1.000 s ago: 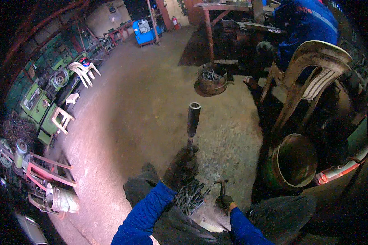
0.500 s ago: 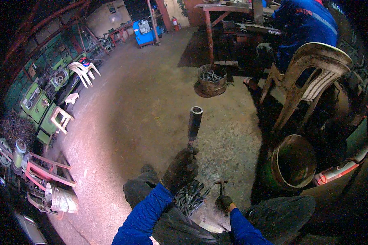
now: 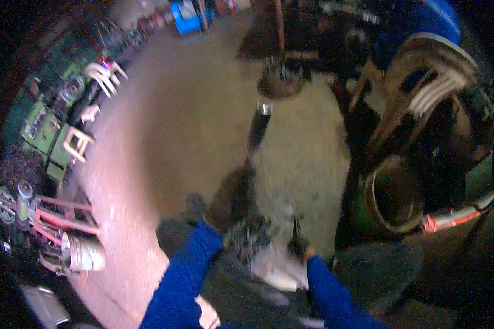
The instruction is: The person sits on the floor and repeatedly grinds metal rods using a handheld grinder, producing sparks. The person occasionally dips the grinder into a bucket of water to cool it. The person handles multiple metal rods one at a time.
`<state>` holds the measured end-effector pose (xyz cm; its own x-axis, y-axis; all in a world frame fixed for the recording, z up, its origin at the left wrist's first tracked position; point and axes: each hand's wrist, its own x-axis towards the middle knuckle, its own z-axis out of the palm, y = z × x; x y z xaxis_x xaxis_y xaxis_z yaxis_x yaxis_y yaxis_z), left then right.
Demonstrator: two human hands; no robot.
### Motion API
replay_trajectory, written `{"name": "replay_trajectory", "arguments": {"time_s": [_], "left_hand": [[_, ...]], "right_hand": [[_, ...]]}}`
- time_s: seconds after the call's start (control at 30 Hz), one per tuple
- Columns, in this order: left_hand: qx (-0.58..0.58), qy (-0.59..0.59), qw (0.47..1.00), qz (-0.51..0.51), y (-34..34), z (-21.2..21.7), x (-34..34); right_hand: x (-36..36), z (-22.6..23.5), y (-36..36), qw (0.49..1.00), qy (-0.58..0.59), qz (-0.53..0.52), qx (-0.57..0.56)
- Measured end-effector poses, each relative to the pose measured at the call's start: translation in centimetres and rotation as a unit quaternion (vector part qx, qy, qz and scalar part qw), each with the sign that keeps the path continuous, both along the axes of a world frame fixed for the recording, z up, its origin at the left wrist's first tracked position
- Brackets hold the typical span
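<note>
My left hand (image 3: 230, 200), in a dark glove, is closed around the narrow lower end of a dark metal tube (image 3: 259, 129). The tube stands up and away from me, slightly tilted, with a bright ring at its open top. Lower and to the right, my gloved right hand (image 3: 298, 246) grips the handle of a small hammer (image 3: 297, 223), whose head is blurred. Between my legs, beside the left hand, lies a pile of short dark metal pieces (image 3: 251, 238) on the floor.
A round tub of metal pieces (image 3: 280, 88) stands ahead. To the right are a plastic chair (image 3: 436, 82), a seated person in blue (image 3: 444, 19) and a green drum (image 3: 372, 205). Green machines (image 3: 44, 129), a stool (image 3: 78, 143) and a white bucket (image 3: 85, 253) line the left.
The view has tilted downward and blurred, so the surroundings sit higher in the picture. The tube has risen a little more than the background. Both hands keep their grips.
</note>
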<state>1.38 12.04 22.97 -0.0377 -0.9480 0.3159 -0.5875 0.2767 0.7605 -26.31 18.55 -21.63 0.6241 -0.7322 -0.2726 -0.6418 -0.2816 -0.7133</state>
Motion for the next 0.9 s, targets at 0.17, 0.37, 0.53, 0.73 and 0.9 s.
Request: {"name": "replay_trajectory", "arguments": {"time_s": [0.17,0.37,0.53,0.73,0.9], "left_hand": [[0.093,-0.144,0.982,0.075,2.2,-1.5,1.7],[0.36,-0.308,0.877,0.082,6.2,-15.6,5.6],[0.454,-0.345,0.819,0.062,11.2,-22.7,6.8],[0.492,-0.318,0.81,0.024,12.3,-28.9,5.0],[0.533,-0.301,0.79,0.029,13.9,-33.5,5.2]], "right_hand": [[-1.2,3.7,-1.6,0.98,-0.029,-0.101,0.166],[-2.5,1.7,-4.9,0.969,0.231,0.067,-0.05],[-1.1,2.6,-4.0,0.979,0.195,0.052,-0.031],[-0.7,3.6,-4.5,0.955,-0.01,-0.192,0.228],[1.2,5.7,-3.8,0.8,-0.134,-0.368,0.454]]}}
